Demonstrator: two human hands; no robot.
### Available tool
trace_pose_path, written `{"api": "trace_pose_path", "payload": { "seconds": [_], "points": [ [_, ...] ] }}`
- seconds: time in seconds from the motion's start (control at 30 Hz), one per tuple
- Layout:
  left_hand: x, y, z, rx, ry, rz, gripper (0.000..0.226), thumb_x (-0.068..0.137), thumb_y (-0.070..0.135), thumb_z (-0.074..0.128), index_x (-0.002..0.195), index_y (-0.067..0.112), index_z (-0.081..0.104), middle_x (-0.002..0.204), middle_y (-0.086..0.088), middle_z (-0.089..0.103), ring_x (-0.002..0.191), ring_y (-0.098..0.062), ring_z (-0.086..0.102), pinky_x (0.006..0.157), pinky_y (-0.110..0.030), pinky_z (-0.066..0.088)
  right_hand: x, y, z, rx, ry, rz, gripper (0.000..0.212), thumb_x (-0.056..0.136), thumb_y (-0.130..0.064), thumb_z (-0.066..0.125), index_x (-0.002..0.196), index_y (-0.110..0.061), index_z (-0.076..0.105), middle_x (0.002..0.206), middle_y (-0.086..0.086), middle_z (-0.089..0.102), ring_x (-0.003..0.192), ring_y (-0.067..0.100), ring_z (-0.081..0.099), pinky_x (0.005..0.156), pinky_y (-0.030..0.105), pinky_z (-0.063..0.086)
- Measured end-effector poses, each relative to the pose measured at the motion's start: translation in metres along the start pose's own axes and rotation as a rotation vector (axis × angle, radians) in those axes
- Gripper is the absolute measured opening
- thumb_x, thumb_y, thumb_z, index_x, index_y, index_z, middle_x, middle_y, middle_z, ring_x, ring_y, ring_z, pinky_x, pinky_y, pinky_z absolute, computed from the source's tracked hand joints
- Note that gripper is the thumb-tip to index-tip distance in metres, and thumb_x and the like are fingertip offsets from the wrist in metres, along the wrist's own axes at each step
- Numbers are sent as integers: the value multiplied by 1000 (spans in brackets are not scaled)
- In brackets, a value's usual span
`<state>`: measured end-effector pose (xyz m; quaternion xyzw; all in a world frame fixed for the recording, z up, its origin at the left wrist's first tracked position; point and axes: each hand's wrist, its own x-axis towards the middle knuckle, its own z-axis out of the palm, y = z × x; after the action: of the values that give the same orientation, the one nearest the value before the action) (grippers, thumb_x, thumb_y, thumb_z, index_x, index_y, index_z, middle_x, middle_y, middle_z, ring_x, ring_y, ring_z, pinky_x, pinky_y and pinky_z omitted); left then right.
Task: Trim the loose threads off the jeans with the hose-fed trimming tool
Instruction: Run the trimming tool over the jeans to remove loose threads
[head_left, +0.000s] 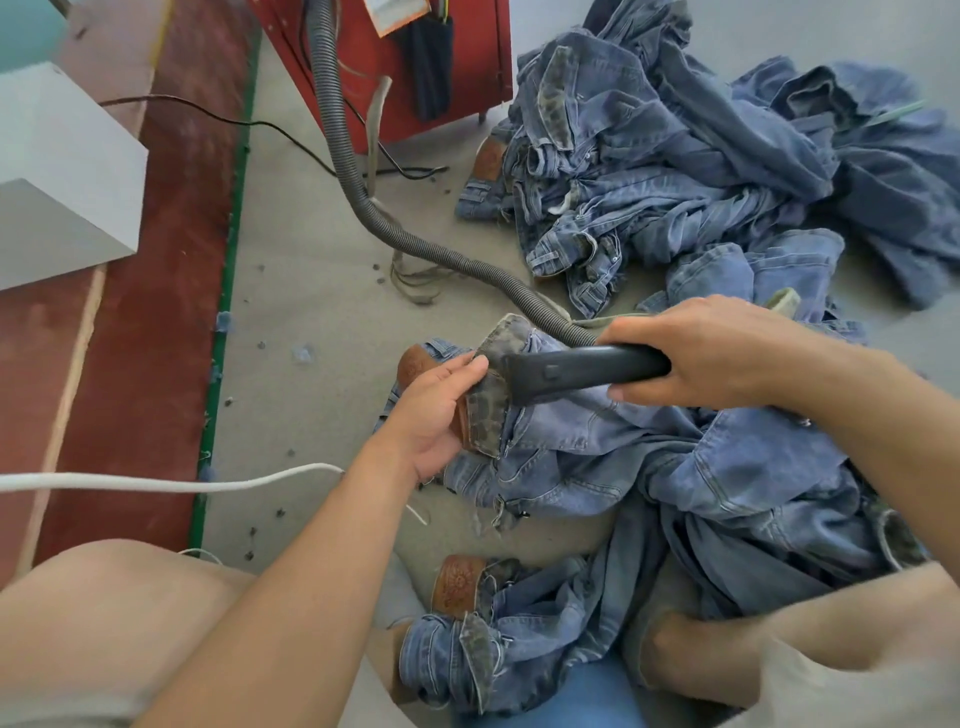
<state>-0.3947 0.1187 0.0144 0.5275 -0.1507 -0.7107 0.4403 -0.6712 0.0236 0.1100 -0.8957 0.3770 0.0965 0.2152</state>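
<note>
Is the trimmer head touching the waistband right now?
Touching. The head view shows the trimming tool with its front end pressed against the waistband that the left hand pinches.

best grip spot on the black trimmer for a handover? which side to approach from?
Probably the bare front half of the trimmer, just behind its head. It lies roughly level, head pointing left onto the waistband. The right hand wraps the rear and the hose leaves from behind, so come from above or the near side.

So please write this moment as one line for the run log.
left hand: holds jeans waistband | right hand: grips trimming tool | tool head on waistband | hose attached
</note>
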Motion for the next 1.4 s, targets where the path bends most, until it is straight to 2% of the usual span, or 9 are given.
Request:
{"api": "trace_pose_path", "payload": {
  "seconds": [0.23, 0.5, 0.67, 0.87, 1.1, 1.17, 1.23, 1.33, 1.4],
  "points": [
    [3, 17, 3, 8, -29, 5, 27, 108, 17, 48, 121, 7, 69, 106, -16, 74, 93, -26, 73, 79, -40, 61, 0, 0, -5, 65, 36, 27, 54, 71, -90, 38, 117, -62, 48, 70, -19, 60, 64, 4, 57, 61, 39, 52],
    [10, 12, 10, -78, 16, -48, 22, 109, 16, 47, 109, 12, 68, 101, -13, 73, 97, -30, 70, 95, -53, 56, 3, -20, 4, -44, 0, -34, 47, 76, -83, 40, 111, -54, 51, 67, -15, 56, 64, 10, 57, 63, 38, 52],
    [9, 18, 5, -43, 36, -56, 25, 110, 15, 43, 117, 8, 65, 98, -12, 72, 86, -23, 70, 78, -37, 58, -1, 1, -19, 140, 217, 30, 46, 77, -81, 49, 111, -52, 54, 67, -17, 62, 61, 3, 60, 65, 39, 57],
    [17, 15, 9, -57, 25, -56, 28, 110, 15, 43, 104, 9, 70, 84, -8, 76, 76, -20, 74, 68, -34, 61, -4, -23, -3, -108, -8, -24, 46, 74, -79, 36, 108, -51, 49, 67, -18, 59, 59, 8, 58, 63, 38, 57],
    [39, 9, -15, -262, 291, 86, 34, 106, 9, 47, 140, 7, 48, 126, -17, 62, 110, -25, 64, 81, -35, 60, 8, -7, -5, 152, 289, -16, 44, 81, -74, 50, 115, -46, 53, 71, -17, 63, 63, 9, 62, 65, 39, 58],
    [37, -8, -31, 1, 621, 163, 23, 99, 0, 46, 119, -2, 56, 101, -14, 63, 104, -33, 65, 81, -40, 56, 7, 7, -9, 156, 331, 63, 50, 77, -78, 48, 115, -46, 52, 75, -13, 65, 69, 19, 64, 69, 43, 56],
    [25, -41, -53, 737, 809, 22, 8, 93, -2, 49, 91, -2, 57, 91, -18, 62, 95, -38, 65, 76, -41, 50, 6, 15, -8, 93, 286, 111, 52, 75, -81, 44, 115, -49, 51, 77, -10, 64, 72, 24, 63, 68, 43, 55],
    [-3, -100, -60, 1315, 115, -670, 32, 90, 12, 61, 118, -2, 58, 112, -13, 65, 95, -26, 68, 81, -35, 58, 6, 15, 2, -30, 151, 114, 51, 75, -81, 40, 115, -52, 49, 76, -11, 61, 71, 25, 61, 66, 42, 56],
    [-8, -127, -52, 1270, -49, -747, 69, 85, 39, 75, 138, 1, 53, 130, -12, 63, 112, -26, 66, 91, -34, 54, 8, 13, 9, -74, 89, 114, 47, 78, -78, 44, 118, -54, 48, 77, -12, 59, 73, 26, 61, 66, 41, 54]
  ]
}}
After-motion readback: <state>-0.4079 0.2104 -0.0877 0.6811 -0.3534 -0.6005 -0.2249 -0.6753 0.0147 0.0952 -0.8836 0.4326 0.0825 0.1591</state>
